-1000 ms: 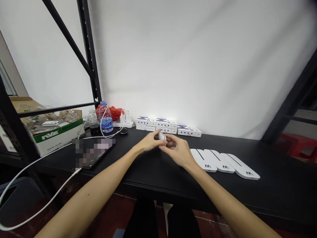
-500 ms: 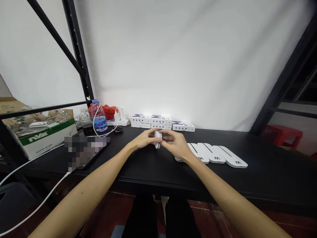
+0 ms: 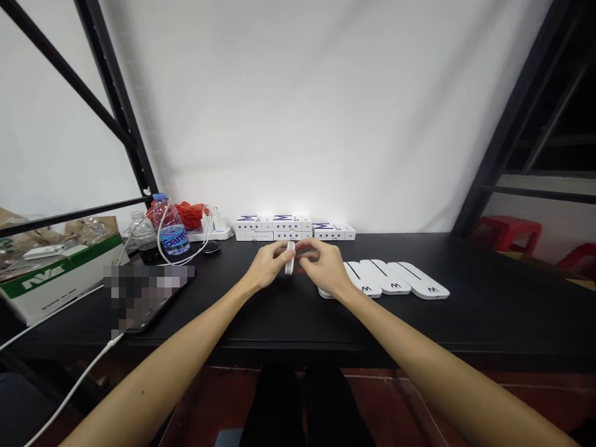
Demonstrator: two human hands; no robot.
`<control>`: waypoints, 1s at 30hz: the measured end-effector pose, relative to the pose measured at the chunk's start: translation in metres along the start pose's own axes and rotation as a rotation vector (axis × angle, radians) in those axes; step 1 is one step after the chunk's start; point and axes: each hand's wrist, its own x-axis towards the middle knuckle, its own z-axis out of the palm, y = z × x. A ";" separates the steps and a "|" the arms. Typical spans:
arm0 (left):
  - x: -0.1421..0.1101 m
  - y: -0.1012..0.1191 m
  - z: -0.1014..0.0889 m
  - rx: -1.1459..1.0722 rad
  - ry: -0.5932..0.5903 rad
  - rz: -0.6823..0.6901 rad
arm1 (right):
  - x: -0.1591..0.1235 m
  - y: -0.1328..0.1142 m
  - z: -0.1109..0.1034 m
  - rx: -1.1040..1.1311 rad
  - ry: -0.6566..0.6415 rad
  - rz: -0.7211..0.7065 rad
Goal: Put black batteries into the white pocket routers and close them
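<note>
Pinched upright between the thumb and fingers of my left hand (image 3: 270, 266) is a small white charging pad (image 3: 290, 259), seen edge-on above the black table. My right hand (image 3: 325, 266) is just to the right of it, its fingers curved and apart, slightly blurred, with nothing visible between them. To the right of that hand several flat white charging pads (image 3: 416, 279) lie in an overlapping row, each with a dark slot and a logo. My right hand and wrist hide part of the nearest ones.
Small white printed boxes (image 3: 292, 228) are stacked along the wall. On the left are a tablet (image 3: 156, 298), a water bottle (image 3: 173, 230), a power strip (image 3: 218, 234) with white cables, and a carton (image 3: 69, 270) of wrapped items. Red stools (image 3: 507, 234) stand beyond the table at right.
The pad between my hands has turned from showing a slanted, layered side to a narrow edge. My right fingers have come off it. The view has shifted slightly to the right.
</note>
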 end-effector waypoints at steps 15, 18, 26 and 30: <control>0.000 -0.005 -0.010 -0.098 -0.128 -0.094 | 0.005 -0.003 -0.001 0.399 -0.135 0.329; -0.001 -0.006 -0.012 -0.133 -0.171 -0.133 | 0.004 -0.002 0.001 0.377 -0.162 0.341; -0.001 -0.010 -0.014 -0.126 -0.203 -0.131 | 0.003 0.000 0.003 0.358 -0.199 0.309; -0.002 -0.010 -0.012 -0.096 -0.197 -0.099 | 0.001 -0.003 0.001 0.195 -0.193 0.214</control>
